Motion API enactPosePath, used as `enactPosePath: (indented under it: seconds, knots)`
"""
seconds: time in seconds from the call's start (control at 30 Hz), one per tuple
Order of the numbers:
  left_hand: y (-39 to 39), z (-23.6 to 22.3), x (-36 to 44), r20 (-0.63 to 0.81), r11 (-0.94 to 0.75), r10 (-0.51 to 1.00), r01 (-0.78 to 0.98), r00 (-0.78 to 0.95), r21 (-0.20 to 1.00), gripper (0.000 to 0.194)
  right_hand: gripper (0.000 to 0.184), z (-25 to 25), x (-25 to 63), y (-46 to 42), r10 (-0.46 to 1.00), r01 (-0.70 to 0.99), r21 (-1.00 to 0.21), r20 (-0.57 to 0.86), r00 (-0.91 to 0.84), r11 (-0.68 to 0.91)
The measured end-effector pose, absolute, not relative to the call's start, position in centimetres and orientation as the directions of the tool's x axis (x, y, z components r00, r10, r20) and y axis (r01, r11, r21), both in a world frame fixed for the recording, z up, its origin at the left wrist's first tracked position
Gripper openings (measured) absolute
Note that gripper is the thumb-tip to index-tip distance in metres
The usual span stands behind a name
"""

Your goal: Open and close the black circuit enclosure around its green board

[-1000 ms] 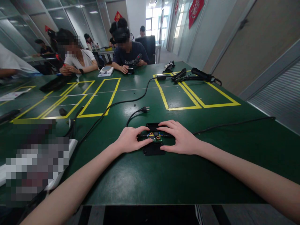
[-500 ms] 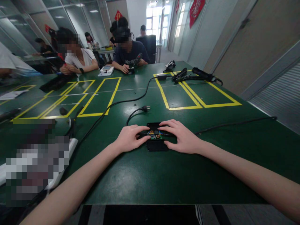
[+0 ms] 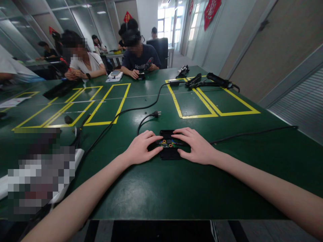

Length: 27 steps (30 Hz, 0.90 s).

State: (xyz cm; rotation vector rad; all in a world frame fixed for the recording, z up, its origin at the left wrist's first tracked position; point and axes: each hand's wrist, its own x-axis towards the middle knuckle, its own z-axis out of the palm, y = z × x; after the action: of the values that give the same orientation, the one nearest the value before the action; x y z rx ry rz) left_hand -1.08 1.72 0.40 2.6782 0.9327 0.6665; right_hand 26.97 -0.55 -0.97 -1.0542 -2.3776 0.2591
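A green circuit board (image 3: 166, 144) with two copper-coloured rings lies in an opened black plastic case (image 3: 169, 155) on the table, in front of me. The two shell halves lie on the far and near sides of the board. My left hand (image 3: 139, 148) grips the case's left end between thumb and fingers. At the right end, my right hand (image 3: 199, 147) spans the case, fingers on the far half and thumb by the near half. Black cables enter from both sides, partly hidden by my hands. Beyond the case lies a black plug (image 3: 156, 114) on a short cord.
The green table (image 3: 141, 198) bears yellow tape outlines. A long black cable (image 3: 133, 109) runs to a small black box (image 3: 174, 82). Black cable bundles (image 3: 214, 80) lie at the far right. Several people sit opposite, one holding a power tool (image 3: 149, 63). Blurred items lie left.
The case and board have shifted slightly right, and the near shell half has tipped up a little. The plug has moved slightly away. Both hands stay around the case.
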Motion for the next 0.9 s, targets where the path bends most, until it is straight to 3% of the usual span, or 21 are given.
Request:
enactPosePath:
  seconds: [0.2, 0.67, 0.9]
  knots:
    - [1.68, 0.59, -1.03, 0.324, -0.739, 0.665, 0.532, 0.673, 0.413, 0.03, 0.047, -0.74, 26.93, -0.58, 0.682, 0.557, -0.395, 0.396, -0.615, 0.731]
    - [1.53, 1.15, -1.23, 0.284, -0.744, 0.639, 0.48, 0.715, 0.465, 0.033, 0.049, -0.9, 27.23, -0.57, 0.7, 0.56, -0.42, 0.414, -0.582, 0.714]
    - [1.56, 1.03, -1.31, 0.279, -0.736, 0.629, 0.44, 0.725, 0.515, 0.039, 0.025, -0.02, 27.39, -0.61, 0.656, 0.521, -0.4, 0.5, -0.565, 0.754]
